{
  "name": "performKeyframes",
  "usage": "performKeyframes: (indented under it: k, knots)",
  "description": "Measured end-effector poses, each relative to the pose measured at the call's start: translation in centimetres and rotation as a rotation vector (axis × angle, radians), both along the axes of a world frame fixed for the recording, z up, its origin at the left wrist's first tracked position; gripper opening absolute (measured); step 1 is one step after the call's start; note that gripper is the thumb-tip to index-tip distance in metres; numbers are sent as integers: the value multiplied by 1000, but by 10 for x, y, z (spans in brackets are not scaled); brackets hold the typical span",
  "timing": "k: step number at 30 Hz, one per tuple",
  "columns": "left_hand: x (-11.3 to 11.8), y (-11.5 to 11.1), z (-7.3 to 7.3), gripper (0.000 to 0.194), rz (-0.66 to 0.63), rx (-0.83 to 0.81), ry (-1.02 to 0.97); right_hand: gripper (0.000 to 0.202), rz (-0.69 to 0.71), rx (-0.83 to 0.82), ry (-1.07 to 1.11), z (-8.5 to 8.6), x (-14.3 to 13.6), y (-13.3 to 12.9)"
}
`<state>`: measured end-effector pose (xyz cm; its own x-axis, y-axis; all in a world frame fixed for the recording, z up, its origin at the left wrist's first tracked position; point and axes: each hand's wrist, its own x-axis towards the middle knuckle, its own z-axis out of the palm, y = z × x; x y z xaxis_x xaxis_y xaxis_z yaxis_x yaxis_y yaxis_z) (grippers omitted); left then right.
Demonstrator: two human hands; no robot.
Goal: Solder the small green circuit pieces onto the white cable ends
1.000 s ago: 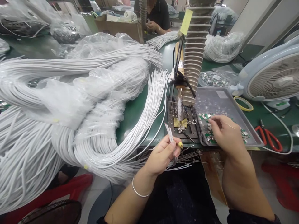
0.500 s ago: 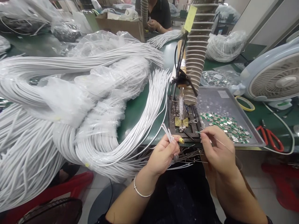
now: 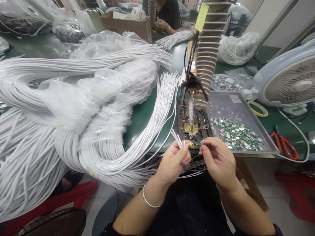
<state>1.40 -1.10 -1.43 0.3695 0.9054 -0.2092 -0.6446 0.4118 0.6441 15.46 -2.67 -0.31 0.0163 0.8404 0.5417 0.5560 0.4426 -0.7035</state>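
Observation:
My left hand (image 3: 173, 160) is closed around a few white cables (image 3: 176, 136), their stripped ends pointing up and forward. One of its fingertips wears a yellow wrap (image 3: 191, 145). Between the pinched fingers of my right hand (image 3: 220, 160) is a small green circuit board (image 3: 198, 143), close to that yellow fingertip. A thin wire, seemingly solder (image 3: 225, 155), also runs through the right hand and trails down behind it. Just beyond both hands, a soldering iron (image 3: 191, 109) is fixed tip-down over a yellow sponge pad (image 3: 189, 128) on a dark stand (image 3: 180, 132).
Large bundles of white cable (image 3: 103, 160) cover the left side. At right, a grey tray (image 3: 267, 144) bears many small boards, beside red-handled scissors (image 3: 285, 146), a tape roll (image 3: 258, 108) and a fan (image 3: 292, 78). A ribbed duct (image 3: 208, 59) hangs behind the iron. Another person (image 3: 164, 19) sits opposite.
My right hand has moved left from the tray's edge, carrying the circuit board and thin wire closer to my left hand. The left hand has barely shifted, still holding the cables.

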Motion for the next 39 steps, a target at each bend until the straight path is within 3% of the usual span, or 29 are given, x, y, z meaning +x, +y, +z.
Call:
performKeyframes:
  k: [12, 32, 39]
  knots:
    - [4, 0, 6, 24, 58, 13, 151, 11, -3, -84, 101, -4, -11, 2]
    - [6, 0, 9, 23, 98, 14, 191, 9, -2, -83, 119, -12, -12, 2]
    - [6, 0, 10, 14, 125, 13, 264, 30, -31, 143, -34, -14, -9, -2]
